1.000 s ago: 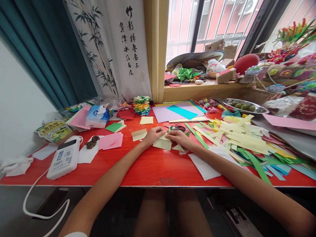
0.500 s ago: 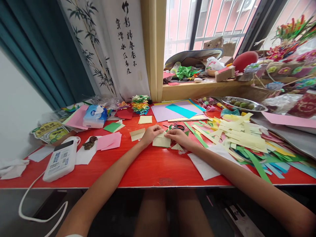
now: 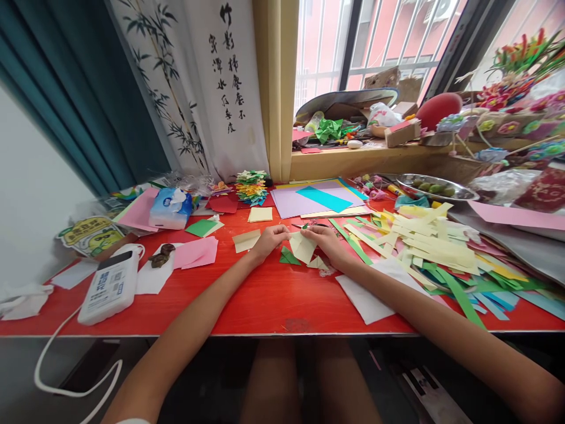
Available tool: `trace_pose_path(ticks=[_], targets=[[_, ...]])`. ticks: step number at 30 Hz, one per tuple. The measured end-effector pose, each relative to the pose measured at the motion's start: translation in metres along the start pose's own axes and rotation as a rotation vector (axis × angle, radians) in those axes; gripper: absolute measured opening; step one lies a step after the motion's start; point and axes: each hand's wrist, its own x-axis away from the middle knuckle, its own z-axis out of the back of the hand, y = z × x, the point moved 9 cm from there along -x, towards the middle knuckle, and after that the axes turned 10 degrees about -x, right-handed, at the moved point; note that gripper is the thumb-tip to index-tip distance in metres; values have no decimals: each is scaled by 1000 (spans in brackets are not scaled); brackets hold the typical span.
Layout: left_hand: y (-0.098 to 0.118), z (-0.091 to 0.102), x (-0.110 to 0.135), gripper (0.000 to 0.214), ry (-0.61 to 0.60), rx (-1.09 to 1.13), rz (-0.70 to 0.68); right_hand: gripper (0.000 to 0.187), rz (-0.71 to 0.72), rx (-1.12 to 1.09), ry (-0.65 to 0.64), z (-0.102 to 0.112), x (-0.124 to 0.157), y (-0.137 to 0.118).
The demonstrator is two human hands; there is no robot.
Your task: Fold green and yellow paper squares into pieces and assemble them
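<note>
A pale yellow square of paper (image 3: 302,248) hangs tilted just above the red table, a crease across it. My right hand (image 3: 324,242) pinches its upper right edge between thumb and fingers. At its upper left corner my left hand (image 3: 270,242) is closed, thumb and fingertips together on the corner. Just below the paper lies a green folded piece (image 3: 289,257). Small folded pale pieces (image 3: 316,263) rest beside my right hand. Behind the hands are scissors (image 3: 314,224), partly hidden. Another creased pale paper (image 3: 246,241) lies left of my left hand.
Paper strips (image 3: 441,241) are heaped at the right. A white sheet (image 3: 368,294) lies under my right forearm. Pink papers (image 3: 196,253), a tissue pack (image 3: 170,209) and a white power bank-like device (image 3: 109,288) are at the left. A stack of folded paper pieces (image 3: 251,187) stands behind.
The pale yellow paper has been turned to a slant and shifted right with my right hand. The green folded piece beneath it now shows. My left hand has barely moved.
</note>
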Motion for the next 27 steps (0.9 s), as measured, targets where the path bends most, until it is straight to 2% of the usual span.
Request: trace_pose_path(ticks=[4, 7, 13, 20, 23, 27], targets=[[0, 7, 0, 18, 62, 1, -6, 33, -15, -113, 16, 2, -1, -1], [1, 6, 0, 18, 47, -9, -7, 31, -27, -142, 18, 4, -2, 0], [5, -6, 2, 24, -46, -52, -15, 32, 25, -11, 18, 6, -2, -2], [0, -3, 0, 26, -17, -70, 1, 32, 62, -28, 33, 5, 1, -11], [-1, -5, -2, 25, -27, -57, -3, 31, 92, 54, 63, 8, 0, -14], [-2, -6, -2, 27, -21, -32, -9, 30, 133, 169, 33, 3, 1, -16]])
